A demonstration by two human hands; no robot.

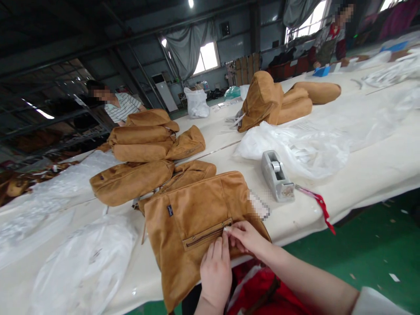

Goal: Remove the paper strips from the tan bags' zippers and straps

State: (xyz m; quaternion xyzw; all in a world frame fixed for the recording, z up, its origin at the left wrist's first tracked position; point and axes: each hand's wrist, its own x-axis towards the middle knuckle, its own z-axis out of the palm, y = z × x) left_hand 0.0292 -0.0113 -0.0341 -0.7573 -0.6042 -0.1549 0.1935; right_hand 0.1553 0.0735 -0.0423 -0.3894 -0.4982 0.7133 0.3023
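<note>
A tan suede-like bag (193, 210) lies flat at the near edge of a long white table (367, 166), its front zip pocket facing up. My left hand (215, 269) rests on the bag just below the zipper, fingers together and pressing the fabric. My right hand (246, 238) pinches a small pale piece at the right end of the zipper (207, 235). What the pinched piece is I cannot make out.
Several more tan bags (144, 148) are stacked behind, and others (278, 103) lie farther along. A grey tape dispenser (277, 177) stands right of the bag beside clear plastic bags (295, 144). More plastic bags (82, 262) lie left. Two people stand beyond the table.
</note>
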